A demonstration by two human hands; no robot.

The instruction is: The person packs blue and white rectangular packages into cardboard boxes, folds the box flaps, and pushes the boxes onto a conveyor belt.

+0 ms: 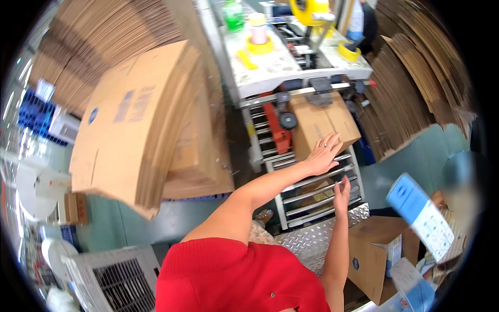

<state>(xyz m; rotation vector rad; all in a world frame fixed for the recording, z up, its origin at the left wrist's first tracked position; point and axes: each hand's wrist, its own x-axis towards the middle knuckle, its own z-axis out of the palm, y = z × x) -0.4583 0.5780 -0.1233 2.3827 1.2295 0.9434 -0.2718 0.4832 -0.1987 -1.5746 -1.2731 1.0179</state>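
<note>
A closed cardboard box [320, 122] sits on the roller conveyor, its far end under the taping machine's rollers. My left hand [325, 154] lies against the box's near end, fingers spread over the edge, a ring on one of them. Nearer to me, my right hand [341, 196] hovers over the right side of the metal rollers [301, 198], apart from the box. Its fingers look extended and nothing shows in it. Below the rollers another piece of cardboard is partly visible.
The taping machine [270, 78] carries yellow tape rolls and bottles. Flattened cartons [130, 119] are stacked at left, more [410, 99] at right. An open carton [371, 249] stands near right, beside a blurred blue-and-white box [420, 216]. A diamond-plate ledge [306, 242] lies before me.
</note>
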